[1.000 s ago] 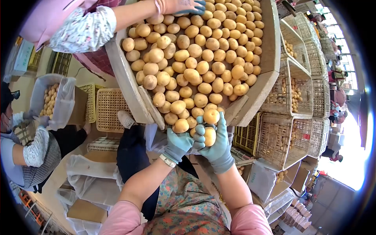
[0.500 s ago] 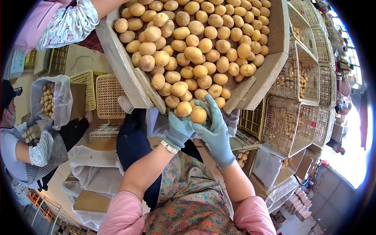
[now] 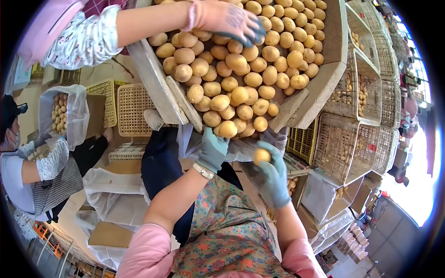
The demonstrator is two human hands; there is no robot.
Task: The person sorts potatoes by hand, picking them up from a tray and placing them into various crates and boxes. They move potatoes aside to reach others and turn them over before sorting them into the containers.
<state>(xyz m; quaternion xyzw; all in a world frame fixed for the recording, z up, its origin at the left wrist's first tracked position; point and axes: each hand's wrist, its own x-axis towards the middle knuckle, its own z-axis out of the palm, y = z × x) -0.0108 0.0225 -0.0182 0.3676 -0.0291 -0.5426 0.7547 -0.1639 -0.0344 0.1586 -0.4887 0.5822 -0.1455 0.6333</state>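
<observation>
Many yellow-brown potatoes (image 3: 252, 79) lie in a wooden sorting trough (image 3: 318, 95) that narrows to an open mouth in front of me. My left hand (image 3: 214, 150), in a grey-blue glove, is at that mouth, closed around a potato (image 3: 228, 129); some of its fingers are hidden behind it. To the right and lower, my right hand (image 3: 273, 176), gloved alike, is shut on a single potato (image 3: 262, 156), clear of the trough. White liner cloth (image 3: 241, 152) hangs beneath the mouth.
A co-worker's gloved hand (image 3: 232, 21) reaches across the potatoes from the upper left. Another person (image 3: 34, 171) sits at left by a lined box (image 3: 76, 116) of potatoes. Stacked plastic crates (image 3: 334, 146) stand at right; another crate (image 3: 134, 109) is left of the trough.
My right hand has moved right and down from the trough mouth with a potato. My left hand has stayed near the mouth. The co-worker's gloved hand has come in over the potatoes.
</observation>
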